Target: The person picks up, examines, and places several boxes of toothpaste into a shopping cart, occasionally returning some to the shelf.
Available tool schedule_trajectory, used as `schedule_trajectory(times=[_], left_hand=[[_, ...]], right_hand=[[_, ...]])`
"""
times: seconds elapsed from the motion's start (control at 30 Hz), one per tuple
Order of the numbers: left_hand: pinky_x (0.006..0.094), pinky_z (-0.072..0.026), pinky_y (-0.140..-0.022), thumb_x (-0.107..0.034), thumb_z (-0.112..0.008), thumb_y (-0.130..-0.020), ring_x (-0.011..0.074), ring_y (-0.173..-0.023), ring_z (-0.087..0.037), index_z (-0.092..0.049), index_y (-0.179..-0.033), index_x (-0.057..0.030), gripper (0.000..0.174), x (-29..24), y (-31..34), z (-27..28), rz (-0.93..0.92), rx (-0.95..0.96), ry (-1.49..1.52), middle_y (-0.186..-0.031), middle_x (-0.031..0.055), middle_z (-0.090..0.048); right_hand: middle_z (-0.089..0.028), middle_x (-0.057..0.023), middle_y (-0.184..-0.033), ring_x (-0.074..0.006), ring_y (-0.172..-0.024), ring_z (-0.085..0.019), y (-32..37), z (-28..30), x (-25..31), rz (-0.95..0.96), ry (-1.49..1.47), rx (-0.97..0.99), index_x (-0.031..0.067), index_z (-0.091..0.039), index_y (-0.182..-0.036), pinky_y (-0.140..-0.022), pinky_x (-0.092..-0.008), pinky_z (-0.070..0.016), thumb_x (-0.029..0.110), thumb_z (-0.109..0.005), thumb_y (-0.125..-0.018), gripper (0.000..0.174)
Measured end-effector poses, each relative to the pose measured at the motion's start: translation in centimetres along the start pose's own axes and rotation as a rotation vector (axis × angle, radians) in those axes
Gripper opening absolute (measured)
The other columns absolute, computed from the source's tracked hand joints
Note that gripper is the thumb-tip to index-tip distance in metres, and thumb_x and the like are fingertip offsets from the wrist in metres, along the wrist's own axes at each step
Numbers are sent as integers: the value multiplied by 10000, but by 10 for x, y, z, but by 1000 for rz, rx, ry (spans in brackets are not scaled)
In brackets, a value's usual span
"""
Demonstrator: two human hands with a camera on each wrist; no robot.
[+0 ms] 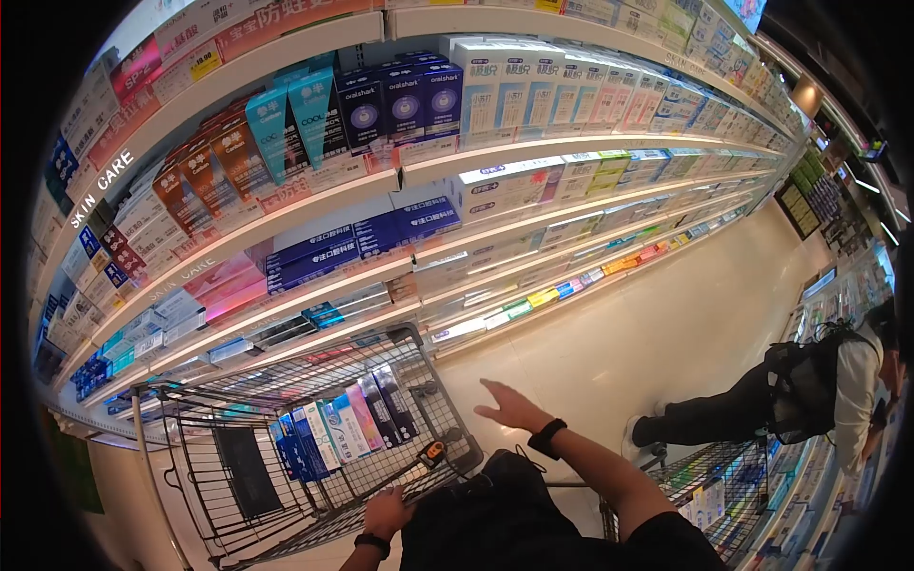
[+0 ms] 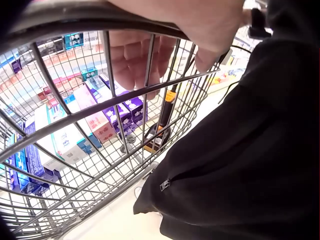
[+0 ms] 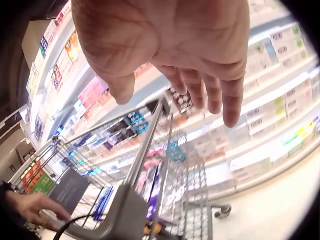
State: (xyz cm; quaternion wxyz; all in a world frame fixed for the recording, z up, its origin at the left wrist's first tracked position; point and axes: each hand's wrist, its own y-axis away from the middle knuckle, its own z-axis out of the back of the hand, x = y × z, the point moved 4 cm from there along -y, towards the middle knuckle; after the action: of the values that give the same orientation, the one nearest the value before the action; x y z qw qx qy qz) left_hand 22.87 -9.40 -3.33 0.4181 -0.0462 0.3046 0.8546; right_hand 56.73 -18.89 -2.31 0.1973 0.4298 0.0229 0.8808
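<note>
In the head view my left hand [image 1: 385,512] is at the near side rim of a wire shopping cart [image 1: 249,471]. The left wrist view shows that hand [image 2: 150,45] over the dark rim, fingers hanging inside the basket and thumb outside. Several upright toothpaste-like boxes [image 1: 354,425] stand side by side in the cart, blue, white, pink and dark purple. My right hand [image 1: 514,407] is in the air beyond the cart's end, fingers spread, holding nothing. In the right wrist view its palm [image 3: 165,40] and loosely extended fingers show above the cart rim, apart from it.
Long curved shelves [image 1: 533,162] packed with boxed goods run along the far side. A black and orange device [image 1: 433,453] is at the cart's end. Pale floor [image 1: 571,371] lies beyond. At the right a person [image 1: 809,390] in dark trousers stands by another cart [image 1: 738,490].
</note>
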Motion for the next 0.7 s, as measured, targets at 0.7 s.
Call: schedule_trajectory(times=[0.7], left_hand=[[496,-450,-875,-405,-671,-798,341,-952,-586,-665,-898,-66,353,8,-3,-21,169,3,-207,-915,130,-653]], right_hand=[[-474,-153,-1336,-360,-1280,-402,-217,341,22,353,898,-515,62,-411,-1354,-1080,-498,-295,203,-777,-728,739]])
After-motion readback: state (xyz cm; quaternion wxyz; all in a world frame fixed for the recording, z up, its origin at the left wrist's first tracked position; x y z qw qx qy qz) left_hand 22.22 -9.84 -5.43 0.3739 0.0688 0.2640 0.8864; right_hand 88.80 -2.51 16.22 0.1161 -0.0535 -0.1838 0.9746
